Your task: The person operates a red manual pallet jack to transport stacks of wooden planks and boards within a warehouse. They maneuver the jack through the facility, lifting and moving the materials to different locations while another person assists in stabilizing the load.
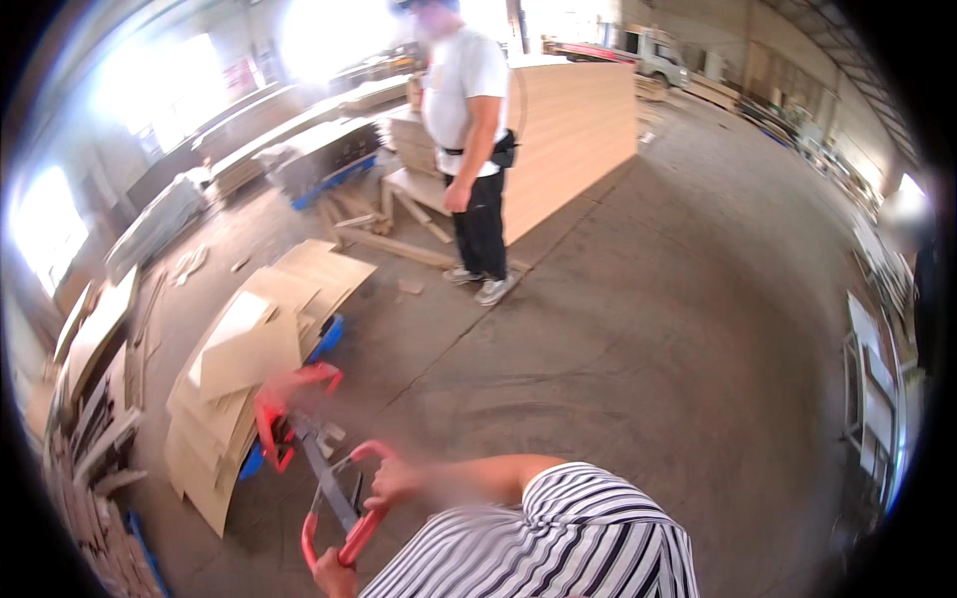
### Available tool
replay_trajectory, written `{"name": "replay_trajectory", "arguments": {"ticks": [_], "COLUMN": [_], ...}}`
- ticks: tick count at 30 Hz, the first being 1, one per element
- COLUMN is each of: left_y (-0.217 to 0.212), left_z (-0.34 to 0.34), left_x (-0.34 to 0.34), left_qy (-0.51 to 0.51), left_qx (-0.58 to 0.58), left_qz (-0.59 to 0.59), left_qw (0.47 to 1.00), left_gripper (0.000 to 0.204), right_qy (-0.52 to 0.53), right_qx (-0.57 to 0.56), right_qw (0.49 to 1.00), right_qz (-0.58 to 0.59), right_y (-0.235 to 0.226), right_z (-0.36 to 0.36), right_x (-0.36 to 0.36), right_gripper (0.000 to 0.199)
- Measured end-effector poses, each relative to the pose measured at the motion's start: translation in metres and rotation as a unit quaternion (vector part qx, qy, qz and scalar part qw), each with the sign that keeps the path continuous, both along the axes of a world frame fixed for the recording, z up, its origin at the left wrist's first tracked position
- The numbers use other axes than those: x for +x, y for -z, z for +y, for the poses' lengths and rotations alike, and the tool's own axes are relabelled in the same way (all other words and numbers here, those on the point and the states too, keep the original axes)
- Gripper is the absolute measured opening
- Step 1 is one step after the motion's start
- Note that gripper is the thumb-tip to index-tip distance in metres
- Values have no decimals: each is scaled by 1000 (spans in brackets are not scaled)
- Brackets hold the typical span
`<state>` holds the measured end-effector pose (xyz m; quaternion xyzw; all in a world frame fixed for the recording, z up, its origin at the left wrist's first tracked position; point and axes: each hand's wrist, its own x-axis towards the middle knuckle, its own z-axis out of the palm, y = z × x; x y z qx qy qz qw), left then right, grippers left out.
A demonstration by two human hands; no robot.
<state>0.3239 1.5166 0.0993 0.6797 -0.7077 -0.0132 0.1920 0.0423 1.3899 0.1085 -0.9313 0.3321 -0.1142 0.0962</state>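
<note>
A pallet jack leans toward me at lower left, with a red looped handle (361,536), a grey shaft (324,473) and a red base (271,424). My right hand (392,484) is closed round the upper right part of the handle loop, its forearm reaching across from a striped sleeve. Lower down, my left hand (334,575) grips the bottom of the same loop, partly cut by my shirt and the frame edge. Beyond the handle, the red base stands beside a stack of thin wooden sheets (254,356) on a blue pallet (327,339).
Ahead stands a person (474,130) in a white shirt and dark trousers, beside a large stack of wooden boards (568,140). Scrap wood (100,448) lies along the left. Panels (872,389) lean at the far right. A truck (653,60) is parked at the back.
</note>
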Motion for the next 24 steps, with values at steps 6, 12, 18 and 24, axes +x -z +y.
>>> {"name": "replay_trajectory", "arguments": {"ticks": [6, 12, 18, 24], "left_y": [-34, -12, -42, -30], "left_z": [44, 88, 160, 244], "left_x": [-16, -16, -47, -28], "left_qy": [145, 150, 86, 125], "left_qx": [150, 303, 448, 373], "left_qz": [-9, -78, -89, -125], "left_qw": [978, 938, 886, 911], "left_gripper": [25, 36, 47, 45], "right_qy": [49, 42, 42, 80], "right_qx": [75, 18, 10, -46], "right_qw": [996, 999, 999, 995], "right_qz": [2, -21, 21, -26], "right_y": [-12, 1, 9, 26], "right_z": [58, 140, 224, 325], "right_x": [-25, -47, -54, -45], "right_gripper": [58, 56, 51, 51]}}
